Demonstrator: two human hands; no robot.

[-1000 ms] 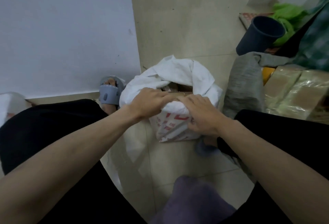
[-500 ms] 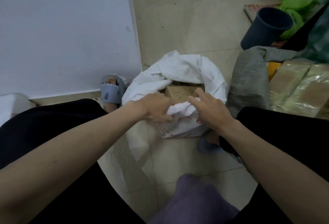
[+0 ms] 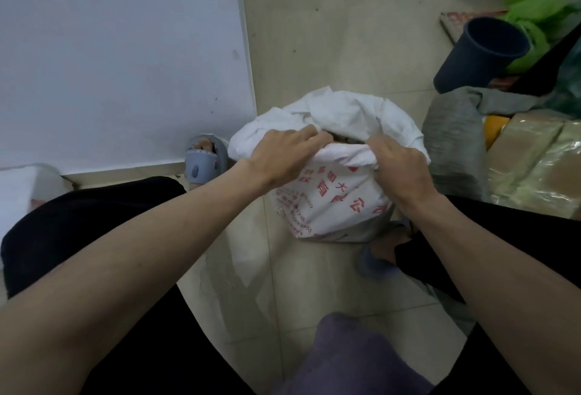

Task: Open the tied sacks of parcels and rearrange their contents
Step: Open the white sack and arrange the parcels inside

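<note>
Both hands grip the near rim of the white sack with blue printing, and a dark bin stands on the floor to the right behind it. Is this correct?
One detail is wrong: the printing on the white sack is red, not blue, as the head view shows. The rest holds: the left hand and the right hand both grip its near rim, and the dark bin stands on the floor to the right behind it.

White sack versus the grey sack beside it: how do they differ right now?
The white sack stands upright with red print; the grey sack is plain and slumped. The left hand and right hand grip the white sack's rolled rim; nobody touches the grey sack. Both sit on the floor.
</note>
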